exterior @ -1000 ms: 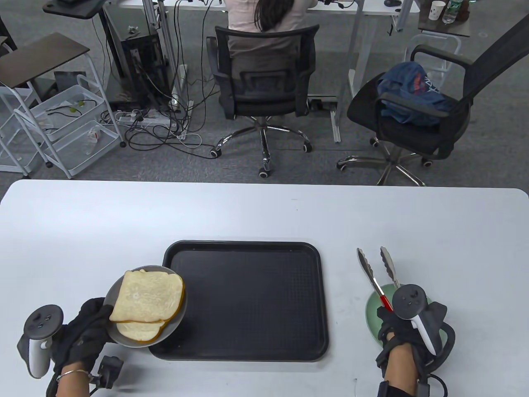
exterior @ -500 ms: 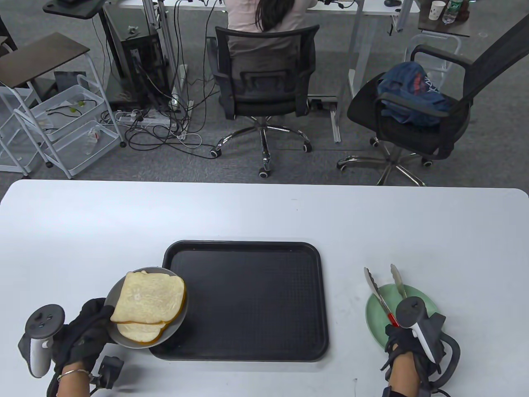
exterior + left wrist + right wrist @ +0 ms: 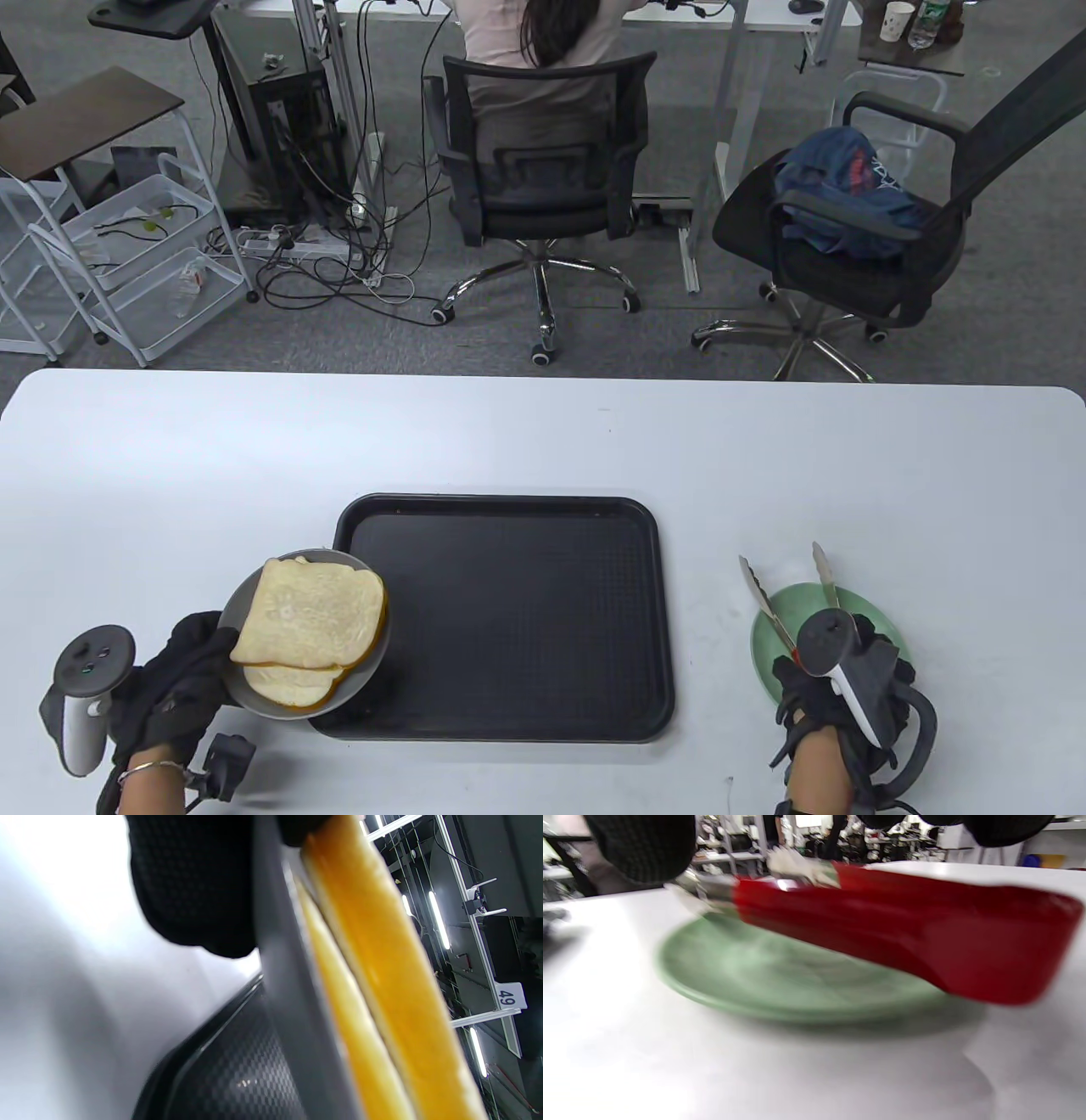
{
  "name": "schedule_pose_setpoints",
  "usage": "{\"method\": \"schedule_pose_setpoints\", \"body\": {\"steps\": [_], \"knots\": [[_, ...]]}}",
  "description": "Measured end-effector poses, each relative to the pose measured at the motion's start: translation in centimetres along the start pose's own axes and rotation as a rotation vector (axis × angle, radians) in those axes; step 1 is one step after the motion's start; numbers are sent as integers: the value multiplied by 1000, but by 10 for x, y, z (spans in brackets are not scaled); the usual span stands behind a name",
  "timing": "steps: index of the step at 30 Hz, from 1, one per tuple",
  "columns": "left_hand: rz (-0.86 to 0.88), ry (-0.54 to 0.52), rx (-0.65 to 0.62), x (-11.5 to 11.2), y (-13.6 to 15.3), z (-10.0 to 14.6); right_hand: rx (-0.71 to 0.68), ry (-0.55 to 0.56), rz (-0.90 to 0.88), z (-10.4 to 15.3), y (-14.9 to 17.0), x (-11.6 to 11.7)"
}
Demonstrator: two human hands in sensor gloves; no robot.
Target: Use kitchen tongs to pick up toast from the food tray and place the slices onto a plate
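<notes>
Your left hand (image 3: 174,679) gripping grey round plate (image 3: 254,692), 2 pale toast slices (image 3: 310,613) stacked on it, overlapping black plastic tray (image 3: 509,620). Right hand (image 3: 836,692) clutching red-handled metal tongs (image 3: 776,607), tips spread, over green plate (image 3: 764,649). Toast likely light, soft, crumbly: clamping gently across crust edges.

Over the last second the right hand (image 3: 836,679), gripping the red-handled metal kitchen tongs (image 3: 785,594), has drawn back toward six o'clock; the tong tips, earlier well beyond the round pale green plate (image 3: 768,649) at twelve o'clock, now reach just past its far rim. The round grey plate (image 3: 356,679) with two toast slices (image 3: 310,607), held by the left hand (image 3: 165,700), has drifted slightly toward four o'clock.
</notes>
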State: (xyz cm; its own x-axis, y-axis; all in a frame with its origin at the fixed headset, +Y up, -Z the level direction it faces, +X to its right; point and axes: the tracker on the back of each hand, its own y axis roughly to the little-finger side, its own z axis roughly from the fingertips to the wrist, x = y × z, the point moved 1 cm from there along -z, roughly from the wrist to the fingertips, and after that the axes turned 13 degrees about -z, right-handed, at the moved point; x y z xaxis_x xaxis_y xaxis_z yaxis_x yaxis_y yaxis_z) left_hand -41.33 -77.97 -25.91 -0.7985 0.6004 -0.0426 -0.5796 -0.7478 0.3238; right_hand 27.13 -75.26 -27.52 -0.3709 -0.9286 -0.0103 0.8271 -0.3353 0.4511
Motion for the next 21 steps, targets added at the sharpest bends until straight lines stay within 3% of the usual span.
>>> {"method": "schedule_pose_setpoints", "body": {"steps": [9, 15, 21], "knots": [[15, 6, -14, -1, 0, 0, -348, -19, -4, 35, -96, -8], [30, 10, -26, -1, 0, 1, -549, -64, 10, 65, -157, 8], [33, 9, -26, -1, -1, 1, -683, -109, 18, 86, -190, 34]]}}
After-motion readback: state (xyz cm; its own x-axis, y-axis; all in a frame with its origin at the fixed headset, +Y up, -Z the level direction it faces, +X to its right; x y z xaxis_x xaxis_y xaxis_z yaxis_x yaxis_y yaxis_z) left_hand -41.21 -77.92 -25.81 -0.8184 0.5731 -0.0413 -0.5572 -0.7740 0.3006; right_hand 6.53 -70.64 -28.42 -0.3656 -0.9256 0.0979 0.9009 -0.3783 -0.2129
